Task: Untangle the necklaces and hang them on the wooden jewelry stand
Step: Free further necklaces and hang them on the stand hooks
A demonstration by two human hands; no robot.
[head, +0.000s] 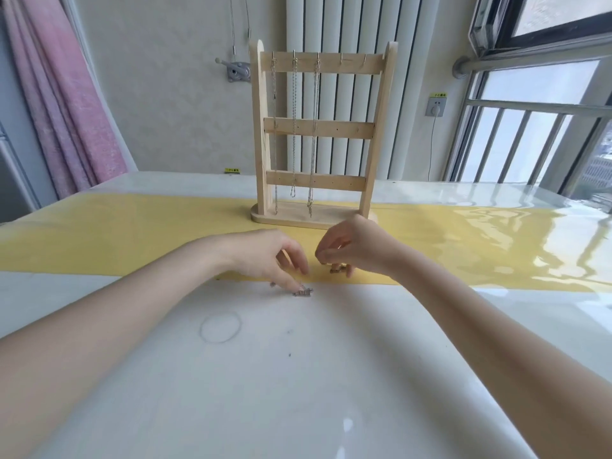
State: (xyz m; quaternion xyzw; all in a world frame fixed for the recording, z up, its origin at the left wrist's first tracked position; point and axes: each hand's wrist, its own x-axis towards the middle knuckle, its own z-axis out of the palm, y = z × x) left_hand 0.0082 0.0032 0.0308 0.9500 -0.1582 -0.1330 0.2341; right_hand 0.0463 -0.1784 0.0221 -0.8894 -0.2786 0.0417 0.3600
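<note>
Silver chain clump (302, 290) lies on the desk (298, 376) under the left hand (265, 256) fingers (293, 283), which press it. Right hand (354, 246) fingers pinch another small chain piece (337, 268). Beyond both, three necklaces (294, 127) hang on the wooden jewelry stand (318, 127).

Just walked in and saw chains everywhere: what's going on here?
A person is sorting necklaces at a table. Three chains already hang from hooks on the top bar of the wooden jewelry stand; two hooks at its right are bare. The left hand touches a small chain piece lying on the table, and the right hand pinches another chain over the yellow runner.
</note>
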